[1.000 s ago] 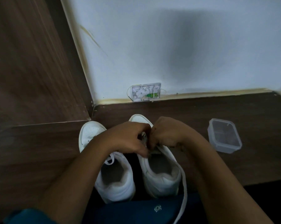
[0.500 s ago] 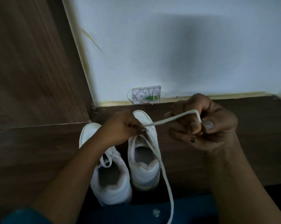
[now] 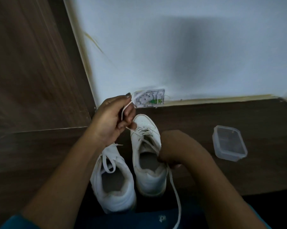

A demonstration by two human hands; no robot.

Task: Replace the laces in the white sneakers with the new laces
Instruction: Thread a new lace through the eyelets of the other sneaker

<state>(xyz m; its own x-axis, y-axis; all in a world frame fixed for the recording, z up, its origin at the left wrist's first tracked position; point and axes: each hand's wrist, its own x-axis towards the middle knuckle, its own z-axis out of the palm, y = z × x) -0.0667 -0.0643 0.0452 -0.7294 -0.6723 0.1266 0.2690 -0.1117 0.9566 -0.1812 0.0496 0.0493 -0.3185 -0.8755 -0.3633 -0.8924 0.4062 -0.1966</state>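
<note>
Two hands stood apart along the toe-to-heel axis of the right-hand white lace-up sneaker [image 3: 145,123]: your left hand [image 3: 113,119] pinched the flat white lace [image 3: 176,195] above the toe, your right hand [image 3: 172,146] sat nearer you at the collar, its grip hidden.
</note>
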